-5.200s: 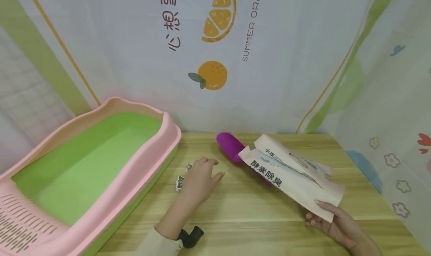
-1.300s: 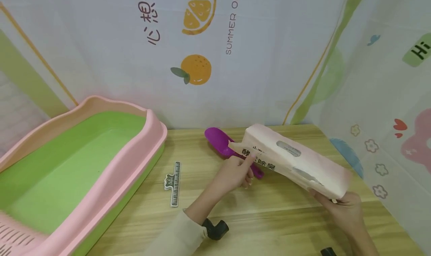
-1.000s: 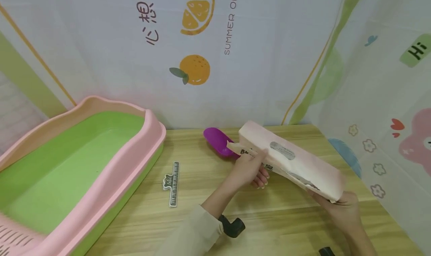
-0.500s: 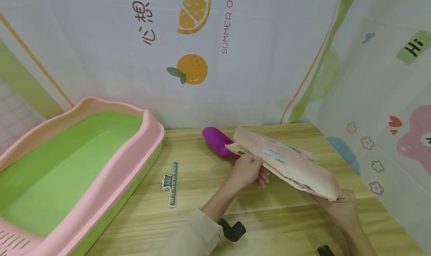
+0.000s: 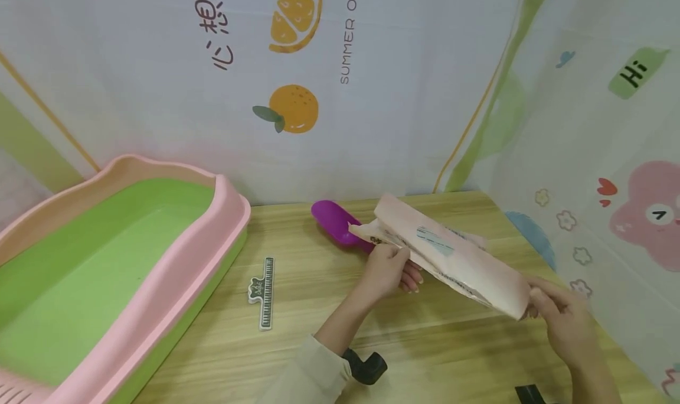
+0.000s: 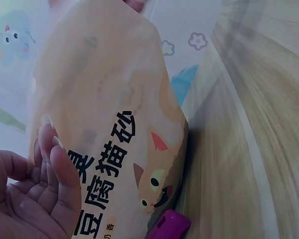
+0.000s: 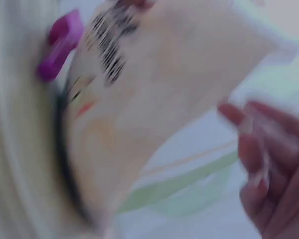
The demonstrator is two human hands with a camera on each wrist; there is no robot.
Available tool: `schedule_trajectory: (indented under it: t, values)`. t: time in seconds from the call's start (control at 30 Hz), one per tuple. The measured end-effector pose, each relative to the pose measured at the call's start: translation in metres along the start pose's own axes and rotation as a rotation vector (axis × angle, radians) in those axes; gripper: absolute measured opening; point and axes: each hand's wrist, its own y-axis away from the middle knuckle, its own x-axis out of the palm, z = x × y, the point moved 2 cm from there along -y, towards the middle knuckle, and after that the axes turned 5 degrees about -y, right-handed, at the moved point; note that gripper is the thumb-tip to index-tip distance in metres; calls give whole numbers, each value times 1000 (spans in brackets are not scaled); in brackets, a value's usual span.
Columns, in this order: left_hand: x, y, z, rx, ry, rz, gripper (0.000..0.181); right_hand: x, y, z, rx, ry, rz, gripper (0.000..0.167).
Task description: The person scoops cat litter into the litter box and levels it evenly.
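Note:
A pale pink, flattened cat litter bag [image 5: 457, 253] is held tilted over the table's right half, one long side folded over. My left hand [image 5: 388, 268] pinches its near edge toward the left end, thumb on top. At the right end, my right hand [image 5: 563, 315] grips the corner between thumb and fingers; motion blurs this hand in the right wrist view. Black lettering and a printed orange cat show on the bag [image 6: 109, 129] in the left wrist view. Partly behind the left hand and the bag's left end lies a purple scoop [image 5: 337, 222].
A green litter box with a pink rim [image 5: 234, 215] takes up the table's left side. Between it and my left arm lies a long bag clip [image 5: 262, 293] with a bear-shaped handle. Printed cloth [image 5: 393, 97] hangs behind the wooden table [image 5: 297, 297].
Over several seconds, my left hand moved right, from beside the clip onto the bag's edge. The bag was turned and folded over. Most recently my right hand shifted its grip to the end corner.

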Motion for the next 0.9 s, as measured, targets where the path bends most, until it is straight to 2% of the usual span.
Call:
schedule_trajectory:
  t: [0.07, 0.1, 0.17, 0.27, 0.33, 0.4, 0.57, 0.67, 0.77, 0.9]
  values:
    - [0, 0, 1, 0, -5, 7, 41, 0, -7, 18, 22, 113, -29, 24]
    - [0, 0, 1, 2, -10, 9, 41, 1, -11, 28, 58, 219, -63, 23]
    - [0, -1, 1, 7, -19, 13, 41, 4, -20, 48, 139, 419, -78, 19]
    - [-1, -2, 1, 17, -28, 13, 42, 9, -36, 72, 260, 600, -68, 20]
    - [-2, -2, 1, 24, -33, 17, 41, 12, -48, 85, 292, 683, -9, 23]
    - [-3, -3, 2, 27, -37, 24, 41, 14, -60, 94, 322, 753, 100, 26]
    - [-8, -2, 4, 17, -31, 26, 41, 31, -95, 95, 463, 763, 473, 50]
    - [-8, -2, 4, 11, -31, 30, 42, 45, -110, 83, 521, 708, 633, 61]
    - [-7, -2, 3, 12, -32, 48, 42, 56, -117, 72, 531, 673, 735, 64]
    - [-5, -1, 1, 15, -27, 67, 42, 64, -121, 63, 530, 636, 803, 67]
